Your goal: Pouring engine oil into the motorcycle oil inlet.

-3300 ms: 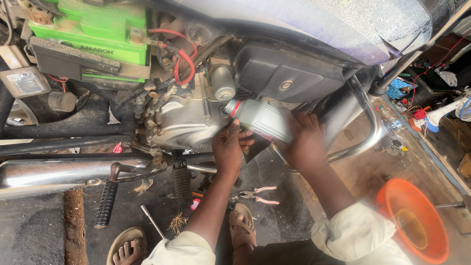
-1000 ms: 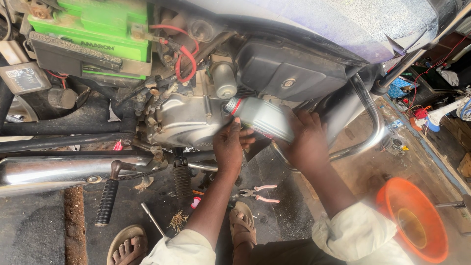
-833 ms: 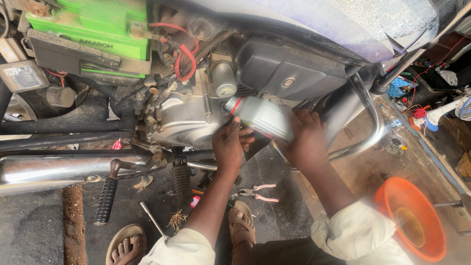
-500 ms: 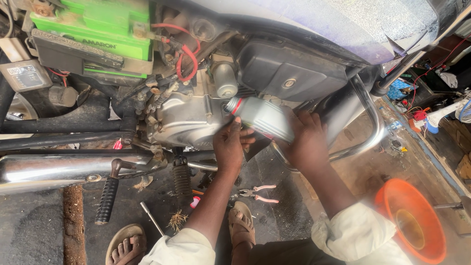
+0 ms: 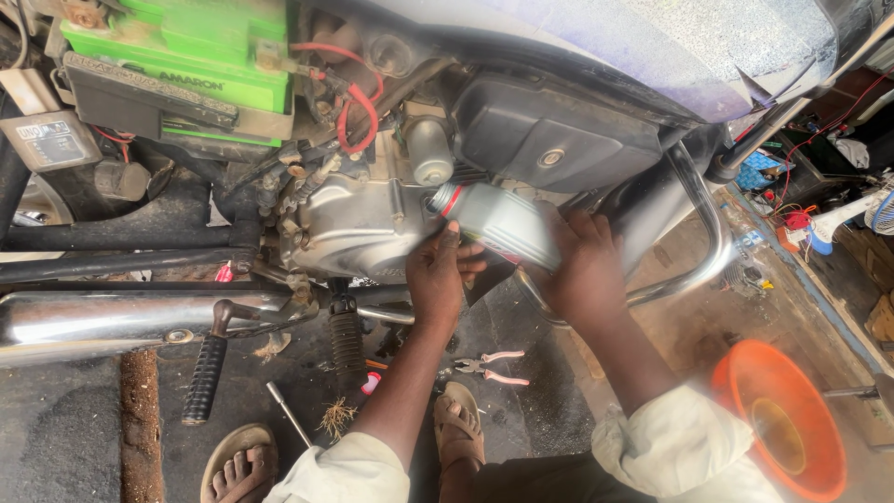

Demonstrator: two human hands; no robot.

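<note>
A grey oil bottle (image 5: 498, 222) with a red neck ring is tipped so that its mouth meets the silver engine casing (image 5: 358, 233) of a motorcycle. My right hand (image 5: 587, 270) wraps the bottle's base. My left hand (image 5: 445, 278) rests against the neck end and a dark piece below it, right by the casing. Both forearms reach up from pale rolled sleeves.
A green battery (image 5: 191, 42) sits at upper left above red wires (image 5: 358, 102). The chrome exhaust pipe (image 5: 112, 321) and a footpeg (image 5: 205, 368) lie at left. Pliers (image 5: 494, 365) lie on the ground by my sandalled feet. An orange funnel (image 5: 778, 428) is at lower right.
The hands and bottle keep the same pose throughout; only the camera view shifts slightly.
</note>
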